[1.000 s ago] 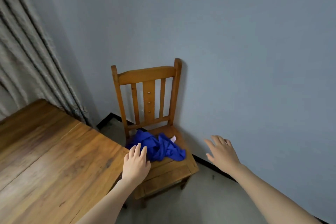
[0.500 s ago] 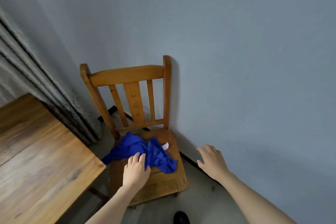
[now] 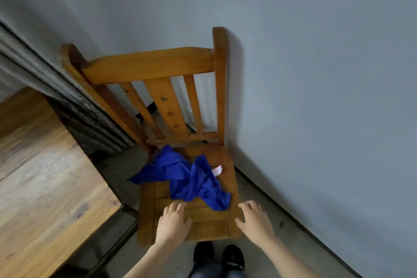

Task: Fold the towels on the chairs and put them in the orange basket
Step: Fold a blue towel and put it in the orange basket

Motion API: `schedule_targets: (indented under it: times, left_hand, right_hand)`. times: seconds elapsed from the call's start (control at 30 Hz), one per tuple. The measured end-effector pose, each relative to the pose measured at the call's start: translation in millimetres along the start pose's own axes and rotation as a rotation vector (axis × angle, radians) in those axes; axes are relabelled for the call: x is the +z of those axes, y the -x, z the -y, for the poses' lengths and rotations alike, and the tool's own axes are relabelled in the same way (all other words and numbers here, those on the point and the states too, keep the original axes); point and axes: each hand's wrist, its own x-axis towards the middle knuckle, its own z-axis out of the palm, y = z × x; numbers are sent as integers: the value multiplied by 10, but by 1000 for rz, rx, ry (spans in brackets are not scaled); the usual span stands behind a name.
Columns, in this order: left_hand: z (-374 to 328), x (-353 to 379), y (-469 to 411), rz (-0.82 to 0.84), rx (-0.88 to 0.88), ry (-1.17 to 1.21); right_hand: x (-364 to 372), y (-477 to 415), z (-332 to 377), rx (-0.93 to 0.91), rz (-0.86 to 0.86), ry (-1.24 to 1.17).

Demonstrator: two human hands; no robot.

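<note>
blue towel [image 3: 189, 178] is lying crumpled on the wooden chair [image 3: 203, 221] seat, bunched toward the back and middle, one corner hanging off the seat's left edge. white tag [image 3: 217, 169] is sticking out on its right side. left hand [image 3: 172, 223] is hovering over the front slats, fingers [image 3: 178, 206] spread and loosely curved, holding nothing; nearest fold of the towel is sitting just ahead of the fingertips, cannot tell if they're touching it. right hand [image 3: 253, 221] is hanging over the seat's front right corner, fingers splayed open, empty too; towel's lower tip is lying just ahead and left of those fingers, apart from them. desk [image 3: 45, 187] is sitting well to the left of the left fingers. curtain [image 3: 74, 106] is hanging beyond it. chair back is standing against the grey wall [image 3: 316, 97]. black shoes [image 3: 218, 255] are showing on the floor [image 3: 259, 262], below and between both hands.
</note>
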Motion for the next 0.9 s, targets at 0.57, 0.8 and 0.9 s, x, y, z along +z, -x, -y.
schedule_targets:
  times: [0.57,0.8,0.9]
  left_hand:
    - [198,1152,-1771,55,-183,446]
    - [178,1184,-1515,37,-188,411]
    - [94,918,-1293,23,-130,393]
  right_hand:
    - [1242,-1565,-75,51,15,93]
    - [1081,-1452,-253,140,-74,-182]
    - [745,-1191,-246,263,-141,-362]
